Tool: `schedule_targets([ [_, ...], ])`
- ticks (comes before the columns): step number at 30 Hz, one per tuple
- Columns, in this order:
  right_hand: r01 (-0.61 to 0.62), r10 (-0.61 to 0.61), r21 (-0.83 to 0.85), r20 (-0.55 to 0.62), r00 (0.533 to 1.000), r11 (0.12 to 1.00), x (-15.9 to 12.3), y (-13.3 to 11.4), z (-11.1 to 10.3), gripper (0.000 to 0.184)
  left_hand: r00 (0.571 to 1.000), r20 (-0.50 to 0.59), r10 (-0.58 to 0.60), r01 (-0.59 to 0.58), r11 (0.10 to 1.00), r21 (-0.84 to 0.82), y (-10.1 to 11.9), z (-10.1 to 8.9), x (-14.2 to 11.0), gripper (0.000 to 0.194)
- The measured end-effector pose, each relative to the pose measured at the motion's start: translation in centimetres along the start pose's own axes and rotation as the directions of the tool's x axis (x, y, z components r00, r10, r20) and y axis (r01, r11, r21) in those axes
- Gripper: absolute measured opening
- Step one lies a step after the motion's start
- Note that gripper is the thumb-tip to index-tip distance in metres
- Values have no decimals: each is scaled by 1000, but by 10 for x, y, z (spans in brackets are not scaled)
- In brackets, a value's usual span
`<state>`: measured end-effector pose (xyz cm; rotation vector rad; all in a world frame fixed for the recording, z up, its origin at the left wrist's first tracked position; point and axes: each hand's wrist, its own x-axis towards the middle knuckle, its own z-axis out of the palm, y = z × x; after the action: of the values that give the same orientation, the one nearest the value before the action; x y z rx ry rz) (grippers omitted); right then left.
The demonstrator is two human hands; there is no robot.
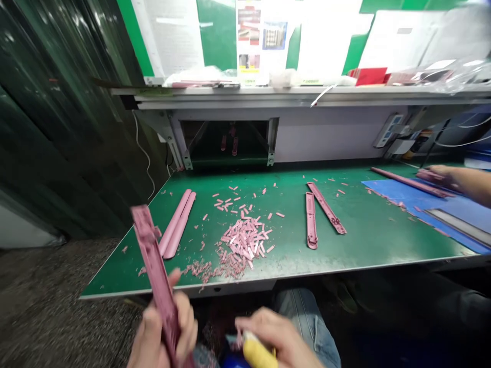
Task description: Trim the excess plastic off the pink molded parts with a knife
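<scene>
My left hand [172,327] is wrapped round a long pink plastic strip-shaped part [157,271], tilted up in front of the table's left end. In my right hand [276,332] is a yellow-handled tool [259,352], blurred, with a bluish tip partly hidden by the fingers. A bit of pink scrap shows near its tip. The two hands are apart, in front of the table edge. Beyond the left hand, two smooth pink parts [178,225] lie side by side. A pile of small pink pieces and shavings [245,240] lies on the green table [284,255].
Two pink parts, a shorter one [311,220] and a longer one [326,207], lie at the table's centre right. A co-worker's hand [441,179] is over a blue mat [414,197] at right. Behind is a dark opening [230,145] under a shelf [291,97].
</scene>
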<state>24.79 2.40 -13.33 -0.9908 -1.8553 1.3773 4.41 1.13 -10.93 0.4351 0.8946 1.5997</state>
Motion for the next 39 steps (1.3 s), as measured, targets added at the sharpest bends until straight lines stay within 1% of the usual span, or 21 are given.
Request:
schedule_targets([
  [1, 44, -45, -81, -10, 999, 996, 5, -7, -2, 31, 981, 40, 190, -191, 981, 27, 8, 11, 8, 52],
  [2, 87, -94, -180, -26, 995, 980, 12, -14, -4, 30, 940, 113, 322, -330, 942, 55, 16, 20, 17, 55],
  [3, 127, -144, -280, -43, 989, 952, 18, -20, -5, 31, 895, 172, 412, -427, 902, 64, 21, 29, 24, 55],
  [5, 162, -208, -445, -56, 977, 881, 31, -29, -4, 30, 827, 251, 503, -536, 840, 82, 28, 40, 34, 54],
  [7, 170, -220, -552, -25, 975, 816, 38, -34, -1, 27, 775, 300, 556, -605, 790, 100, 31, 45, 36, 52],
  [9, 168, -202, -611, 13, 979, 773, 41, -36, 1, 24, 742, 334, 581, -645, 754, 120, 30, 46, 34, 50],
  [15, 147, -139, -659, 64, 988, 737, 36, -39, 2, 22, 651, 432, 624, -734, 663, 148, 24, 42, 28, 44],
  [18, 124, -136, -686, 37, 990, 717, 35, -39, 2, 21, 657, 441, 611, -727, 669, 157, 22, 45, 26, 45],
  [23, 70, -156, -713, -55, 986, 698, 37, -35, 5, 17, 737, 412, 535, -636, 756, 156, 22, 48, 19, 46],
  [26, 83, -191, -694, -79, 978, 715, 36, -35, 4, 18, 781, 381, 494, -581, 799, 154, 24, 47, 16, 48],
  [28, 117, -204, -594, -81, 976, 796, 35, -33, -1, 19, 798, 372, 474, -554, 820, 143, 28, 47, 15, 48],
  [29, 126, -197, -498, -92, 976, 858, 35, -30, -6, 20, 799, 372, 472, -550, 824, 136, 31, 47, 15, 48],
  [31, 70, -101, -184, -168, 981, 980, 33, -17, -15, 21, 796, 369, 481, -557, 820, 132, 36, 48, 14, 47],
  [32, -10, 21, 52, -223, 975, 999, 32, -6, -19, 22, 794, 365, 487, -562, 816, 134, 38, 48, 14, 46],
  [33, -103, 184, 305, -251, 950, 947, 29, 7, -21, 25, 795, 361, 488, -563, 815, 138, 41, 48, 14, 45],
  [34, -187, 351, 525, -232, 907, 830, 24, 21, -22, 31, 798, 356, 486, -559, 817, 140, 43, 48, 13, 45],
  [35, -250, 485, 680, -177, 857, 690, 18, 35, -19, 38, 801, 353, 483, -554, 821, 135, 45, 48, 13, 45],
  [36, -298, 571, 766, -109, 813, 570, 11, 48, -14, 44, 806, 349, 478, -546, 828, 127, 47, 47, 13, 45],
  [37, -347, 621, 798, -43, 783, 492, 2, 59, -6, 48, 810, 350, 471, -536, 837, 113, 49, 47, 14, 45],
  [38, -406, 645, 791, 19, 764, 457, -6, 66, 4, 51, 814, 355, 460, -522, 847, 97, 50, 46, 15, 44],
  [39, -462, 648, 760, 71, 758, 457, -14, 68, 14, 53, 820, 356, 448, -504, 860, 79, 51, 46, 17, 45],
])
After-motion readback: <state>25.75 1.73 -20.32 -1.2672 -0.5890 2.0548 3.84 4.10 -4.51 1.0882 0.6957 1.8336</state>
